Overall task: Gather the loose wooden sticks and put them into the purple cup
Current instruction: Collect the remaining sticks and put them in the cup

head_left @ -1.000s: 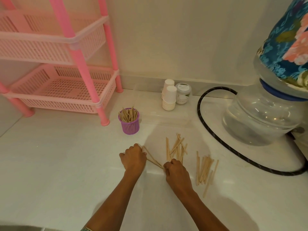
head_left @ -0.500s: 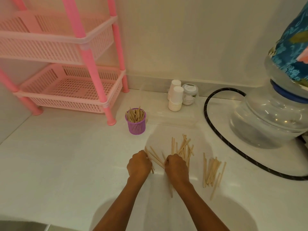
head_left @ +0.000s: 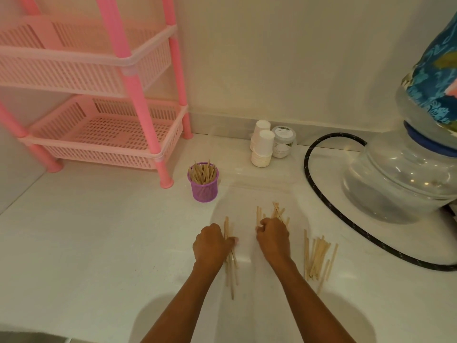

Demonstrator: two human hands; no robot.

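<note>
Gripping a bundle of wooden sticks (head_left: 230,263), the left hand (head_left: 210,246) is curled closed around them on the white floor (head_left: 99,243); the bundle runs roughly 12-to-6, ends poking out above the knuckles and trailing toward the forearm. Right hand (head_left: 273,240) sits just at 3 o'clock of the left, apart from it, fingers curled down onto a crossed pile of sticks (head_left: 275,214) that fans out at its 12 o'clock; can't tell whether it actually has any pinched or is only pressing on them. Third loose batch (head_left: 316,258) lies flat at 3 o'clock of the right hand, near but not touching, mostly parallel, a couple splayed off at the lower end. Purple cup (head_left: 203,188), mesh-walled, stands upright at 11 o'clock of the left hand, well apart, already packed with upright sticks. Pink plastic rack (head_left: 138,95) is at the cup's 10 o'clock, one foot just beside it. Stacked white paper cups (head_left: 262,151) and a lidded jar (head_left: 283,142) are against the wall at 1 o'clock of the cup. Black hose (head_left: 319,189) loops around a clear water jug (head_left: 400,184) at far 3 o'clock.
</note>
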